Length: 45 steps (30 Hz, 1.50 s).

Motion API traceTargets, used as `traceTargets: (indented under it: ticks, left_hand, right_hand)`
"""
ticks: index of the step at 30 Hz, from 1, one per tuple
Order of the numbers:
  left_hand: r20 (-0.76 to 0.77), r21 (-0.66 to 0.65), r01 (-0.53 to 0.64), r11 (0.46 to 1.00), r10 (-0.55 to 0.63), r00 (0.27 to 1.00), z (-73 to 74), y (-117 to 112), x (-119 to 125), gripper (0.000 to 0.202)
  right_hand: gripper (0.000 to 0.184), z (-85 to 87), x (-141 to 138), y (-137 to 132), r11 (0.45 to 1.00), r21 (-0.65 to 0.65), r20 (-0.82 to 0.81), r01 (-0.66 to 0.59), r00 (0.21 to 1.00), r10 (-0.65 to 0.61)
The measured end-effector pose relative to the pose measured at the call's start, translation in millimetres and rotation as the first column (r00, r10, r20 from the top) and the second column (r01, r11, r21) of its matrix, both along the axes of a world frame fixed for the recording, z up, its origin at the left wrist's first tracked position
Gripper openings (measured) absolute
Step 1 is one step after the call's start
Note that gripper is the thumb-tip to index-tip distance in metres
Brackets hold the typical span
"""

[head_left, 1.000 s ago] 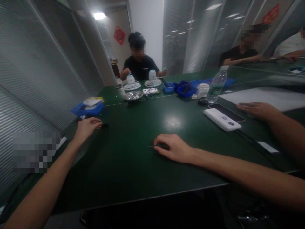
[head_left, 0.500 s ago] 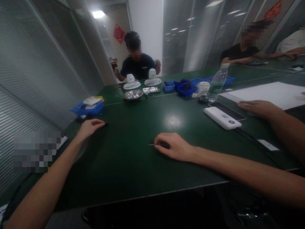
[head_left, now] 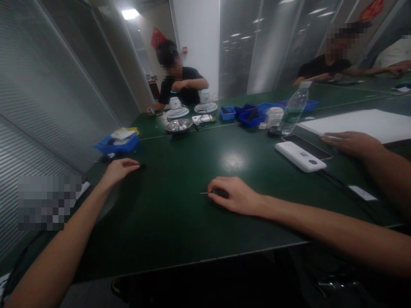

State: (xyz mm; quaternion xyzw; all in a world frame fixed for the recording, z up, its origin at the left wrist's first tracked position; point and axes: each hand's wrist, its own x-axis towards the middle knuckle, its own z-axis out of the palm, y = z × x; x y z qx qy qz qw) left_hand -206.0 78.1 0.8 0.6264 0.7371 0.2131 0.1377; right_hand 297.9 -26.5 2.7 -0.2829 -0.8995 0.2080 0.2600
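My left hand [head_left: 118, 169] rests on the dark green table [head_left: 180, 222] at the left, fingers drawn together with their tips on a small dark part [head_left: 141, 165]. My right hand [head_left: 234, 196] lies near the table's middle, curled over a dark-handled tool [head_left: 221, 193]. The tool's thin metal tip [head_left: 203, 193] pokes out to the left, flat on the table.
A co-worker's hand [head_left: 351, 143] rests at the right beside a white power bank [head_left: 300, 156] and a phone [head_left: 306, 146]. Behind are a water bottle [head_left: 293, 109], blue bins [head_left: 117, 144], a metal bowl [head_left: 179, 125] and small white fans [head_left: 177, 111]. Other people sit at the far end.
My left fingertips have closed the small gap to the dark part. My right hand has not moved. The person at the far end has leaned aside and lowered an arm.
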Motion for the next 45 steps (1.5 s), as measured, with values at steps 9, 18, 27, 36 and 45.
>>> traceTargets:
  ticks: [9,18,27,36,45]
  left_hand:
    - [-0.311,0.19,0.211,0.959,-0.145,0.939,9.5,-12.2,15.9,0.035]
    - [-0.534,0.09,0.335,0.938,-0.239,0.811,15.7,-18.7,32.8,0.04]
    - [-0.646,0.029,0.381,0.924,-0.274,0.713,16.7,-18.1,43.2,0.038]
    - [-0.575,0.025,0.404,0.915,-0.317,0.754,15.7,-22.2,37.0,0.03]
    - [-0.404,0.1,0.32,0.942,-0.255,0.879,6.6,-11.4,19.3,0.035]
  right_hand:
    - [0.017,-1.7,0.0,1.4,1.0,0.008,-0.004,-0.007,1.0,0.007]
    - [0.017,-1.2,0.6,0.5,1.0,0.005,0.008,-0.008,1.0,0.008]
    - [0.017,2.2,-0.4,-0.4,1.0,-0.003,0.022,-0.004,1.0,0.004]
    - [0.017,-2.6,0.0,1.2,1.0,0.005,0.001,-0.016,1.0,0.016]
    - [0.017,-0.5,-0.2,0.2,1.0,0.01,0.004,-0.019,1.0,0.019]
